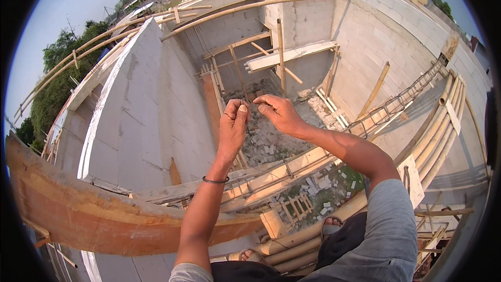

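My left hand is raised in the middle of the view, fingers curled and thumb pressed against them. A thin dark line shows at its fingers, too small to name. Close beside it, my right hand has its fingers bent and thumb drawn in, in a pinch. The two hands nearly meet at the fingertips; whatever they hold is too small to make out. Below them runs a wooden formwork beam with steel rebar lying along it. A dark band circles my left wrist.
My sandalled feet stand on bamboo poles high above a rubble-strewn floor. A curved orange-brown board crosses the lower left. Block walls enclose the pit. More bamboo poles are bundled at right, and a plank platform stands beyond.
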Demonstrator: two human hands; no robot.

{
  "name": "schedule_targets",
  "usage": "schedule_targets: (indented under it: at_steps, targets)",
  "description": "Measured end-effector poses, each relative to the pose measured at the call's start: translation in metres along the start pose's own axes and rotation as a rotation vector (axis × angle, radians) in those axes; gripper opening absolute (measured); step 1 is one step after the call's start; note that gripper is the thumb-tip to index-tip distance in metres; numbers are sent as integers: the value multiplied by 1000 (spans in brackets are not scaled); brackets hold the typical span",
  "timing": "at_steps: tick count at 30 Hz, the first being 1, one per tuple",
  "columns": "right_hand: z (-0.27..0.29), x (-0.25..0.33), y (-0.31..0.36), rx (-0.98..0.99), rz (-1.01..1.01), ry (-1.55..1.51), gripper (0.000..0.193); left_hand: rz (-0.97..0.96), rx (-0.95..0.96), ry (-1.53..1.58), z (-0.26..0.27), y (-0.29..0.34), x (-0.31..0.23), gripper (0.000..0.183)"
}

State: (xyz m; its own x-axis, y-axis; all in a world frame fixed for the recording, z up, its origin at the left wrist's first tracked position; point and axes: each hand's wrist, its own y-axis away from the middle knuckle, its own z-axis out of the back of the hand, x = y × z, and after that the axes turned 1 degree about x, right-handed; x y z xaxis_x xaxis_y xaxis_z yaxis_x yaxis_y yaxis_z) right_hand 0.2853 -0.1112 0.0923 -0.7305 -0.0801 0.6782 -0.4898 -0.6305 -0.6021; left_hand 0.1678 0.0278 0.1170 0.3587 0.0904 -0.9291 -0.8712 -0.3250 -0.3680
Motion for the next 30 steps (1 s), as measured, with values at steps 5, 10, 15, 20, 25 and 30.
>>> schedule_targets:
  at_steps: [5, 10, 15, 20, 25, 30]
  targets:
    - [44, 44, -48, -126, -164, -238, 30, 107, 151, -98, -11, 19, 20, 16]
    - [61, 58, -51, -157, -229, -223, 29, 82, 234, -127, -13, 28, 29, 19]
    - [71, 56, -47, -48, -309, -338, 25, 84, 286, -105, -13, 31, 34, 21]
    - [76, 58, -41, 15, -384, -332, 23, 130, 293, -83, -16, 35, 31, 21]
    - [74, 58, -28, -29, -393, -361, 21, 149, 292, -19, -18, 37, 24, 22]
    - [57, 62, -8, -11, -391, -379, 21, 106, 192, -100, -24, 31, 20, 21]
